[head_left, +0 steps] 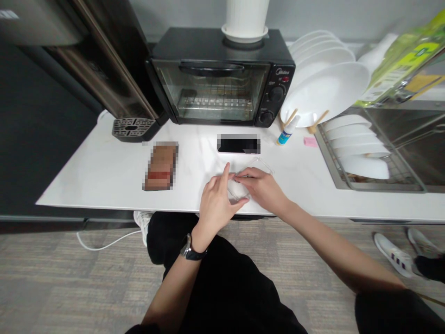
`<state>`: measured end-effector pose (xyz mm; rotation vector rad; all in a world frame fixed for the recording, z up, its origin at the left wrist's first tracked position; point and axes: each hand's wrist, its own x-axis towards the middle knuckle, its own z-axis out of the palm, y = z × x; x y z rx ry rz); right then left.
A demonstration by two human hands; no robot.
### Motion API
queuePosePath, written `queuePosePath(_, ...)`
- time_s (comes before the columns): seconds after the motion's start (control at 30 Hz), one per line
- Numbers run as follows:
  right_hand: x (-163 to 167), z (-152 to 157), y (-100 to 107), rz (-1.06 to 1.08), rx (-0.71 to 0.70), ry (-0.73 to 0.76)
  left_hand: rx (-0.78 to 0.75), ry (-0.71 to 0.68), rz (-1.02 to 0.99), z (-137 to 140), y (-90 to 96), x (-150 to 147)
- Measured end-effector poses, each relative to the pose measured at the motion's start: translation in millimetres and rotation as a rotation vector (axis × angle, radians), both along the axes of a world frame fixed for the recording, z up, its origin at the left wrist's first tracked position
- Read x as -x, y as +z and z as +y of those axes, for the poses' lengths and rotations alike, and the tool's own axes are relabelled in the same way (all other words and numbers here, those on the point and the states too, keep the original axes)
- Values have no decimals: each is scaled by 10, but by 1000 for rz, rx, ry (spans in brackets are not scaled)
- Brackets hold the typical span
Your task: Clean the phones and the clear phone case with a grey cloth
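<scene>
A clear, see-through phone case (pixel 257 162) lies on the white counter near its front edge, partly hidden under my hands. My right hand (pixel 259 185) has its fingers pinched together at the left part of the case. Beside it, my left hand (pixel 217 199) has its index finger and thumb stretched apart around the case's near left side; the tips of its other fingers meet my right fingertips. Just beyond the hands lies a black phone (pixel 238 145), its surface blurred out. To the left rests a brown and red flat rectangular thing (pixel 160 167), also pixelated.
A black toaster oven (pixel 222 76) stands behind, with a white pot (pixel 246 18) on top. A drink dispenser (pixel 134 127) is at the left. White plates (pixel 327 88), a small spray bottle (pixel 285 134), a pink slip (pixel 310 142) and a sink (pixel 378 185) are at the right.
</scene>
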<state>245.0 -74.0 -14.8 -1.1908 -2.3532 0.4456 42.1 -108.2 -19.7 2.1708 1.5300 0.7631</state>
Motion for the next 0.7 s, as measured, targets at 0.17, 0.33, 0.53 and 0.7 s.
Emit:
queuePosePath(0.17, 31, -78, 110, 20, 77, 211, 12, 8, -22, 7, -14, 7)
queuePosePath(0.33, -159, -149, 233, -18, 93, 242, -10, -1, -22, 4, -41, 25)
queuePosePath(0.53, -383, -152, 297, -264, -49, 68, -2, 0, -12, 9, -21, 32)
queuePosePath(0.7, -591, 1, 225, -444, -171, -109, -15, -4, -6, 21, -32, 56)
